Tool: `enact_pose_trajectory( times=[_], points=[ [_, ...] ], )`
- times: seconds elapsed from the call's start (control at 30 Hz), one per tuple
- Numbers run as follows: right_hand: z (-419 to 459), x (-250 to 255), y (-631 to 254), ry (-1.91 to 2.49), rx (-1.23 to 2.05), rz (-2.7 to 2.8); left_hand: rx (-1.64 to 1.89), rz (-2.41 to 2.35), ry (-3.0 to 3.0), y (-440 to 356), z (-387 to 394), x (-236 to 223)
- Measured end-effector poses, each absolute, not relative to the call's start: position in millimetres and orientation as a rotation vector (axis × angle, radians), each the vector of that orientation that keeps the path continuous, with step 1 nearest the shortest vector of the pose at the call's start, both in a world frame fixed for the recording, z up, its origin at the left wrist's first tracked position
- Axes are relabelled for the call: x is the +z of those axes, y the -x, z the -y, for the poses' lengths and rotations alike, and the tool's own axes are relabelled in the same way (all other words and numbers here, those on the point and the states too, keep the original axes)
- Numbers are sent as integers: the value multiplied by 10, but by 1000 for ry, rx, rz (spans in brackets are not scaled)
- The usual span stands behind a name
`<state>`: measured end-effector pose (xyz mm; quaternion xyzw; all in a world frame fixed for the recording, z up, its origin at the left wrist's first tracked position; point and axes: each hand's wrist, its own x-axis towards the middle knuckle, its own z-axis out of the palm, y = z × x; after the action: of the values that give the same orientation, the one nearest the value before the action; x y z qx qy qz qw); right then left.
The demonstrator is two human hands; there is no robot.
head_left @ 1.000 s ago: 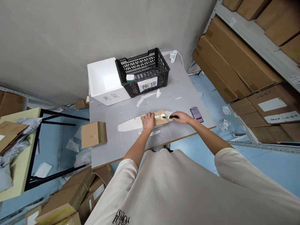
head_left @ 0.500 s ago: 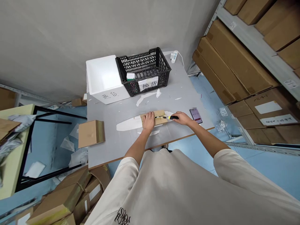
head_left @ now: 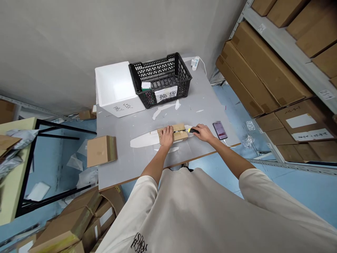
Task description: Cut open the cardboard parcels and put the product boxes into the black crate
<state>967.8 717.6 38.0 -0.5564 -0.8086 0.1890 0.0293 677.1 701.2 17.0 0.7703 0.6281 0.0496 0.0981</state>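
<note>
A small brown cardboard box (head_left: 179, 136) lies on the grey table, its top crossed by a strip of tape. My left hand (head_left: 166, 136) rests over the box's left part, gripping it against the tabletop. To the right, my right hand (head_left: 204, 133) is closed around a black and yellow utility knife (head_left: 193, 130). The knife points left, and its blade lies along the middle of the box top, near my left fingertips. How deep the blade sits cannot be made out. White paper-like patches (head_left: 143, 140) show on the table around the box.
Behind stand a black plastic crate (head_left: 171, 92) holding a small white and green item, and a white foam box (head_left: 123, 109). Another carton (head_left: 98, 151) sits at the table's left edge. A phone (head_left: 220, 130) with a cable lies right of my hand. Carton-laden shelves flank the right side.
My right hand and the knife have shifted slightly left along the box top. My left hand stays on the box. A white cable now shows at the phone.
</note>
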Motion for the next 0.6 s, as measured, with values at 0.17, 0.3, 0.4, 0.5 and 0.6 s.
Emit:
enact_pose_trajectory(
  times=[0.17, 0.3, 0.4, 0.5, 0.6],
  points=[
    [-7224, 390, -9714, 1674, 588, 2515, 120, -1844, -2250, -6773, -6988, 227],
    [-7249, 339, -9654, 1673, 663, 2474, 123, -1878, -2243, -6790, -6979, 227],
    [-7278, 322, -9727, 1638, 671, 2473, 125, -1895, -2248, -6797, -6970, 218],
    [-7338, 332, -9932, 1692, 598, 2377, 133, -1872, -2257, -6794, -6965, 211],
    [-7409, 333, -10098, 1782, 545, 2217, 148, -1874, -2244, -6796, -6963, 213]
  ],
)
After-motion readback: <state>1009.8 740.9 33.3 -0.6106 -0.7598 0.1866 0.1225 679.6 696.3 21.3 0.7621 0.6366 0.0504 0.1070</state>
